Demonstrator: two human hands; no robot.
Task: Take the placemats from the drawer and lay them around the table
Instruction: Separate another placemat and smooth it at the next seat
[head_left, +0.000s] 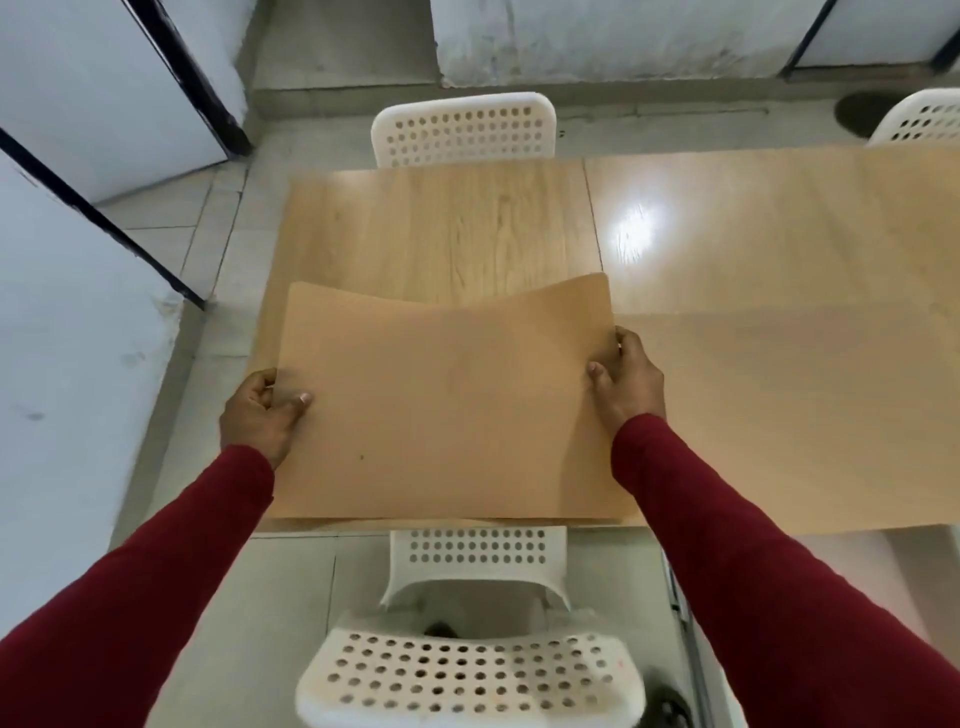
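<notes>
- A white chair (470, 675) with round holes stands nearest, its back at the near edge of the bench (753, 260).
- Two arms in dark red sleeves (753, 545) reach forward over this chair.
- The left hand (260, 410) grips the left edge of a tan placemat (447, 410), thumb on top and fingers below.
- The right hand (626, 376) grips the right edge in the same way.
- The placemat is over the near left corner of the bench; its near edge is about at the near edge of the bench, and its far edge curves upward in the middle.
- Whether one mat or several are held, I cannot tell.
- A second white chair (465, 130) stands at the far edge, and a third chair (922, 117) is at the far right.
</notes>
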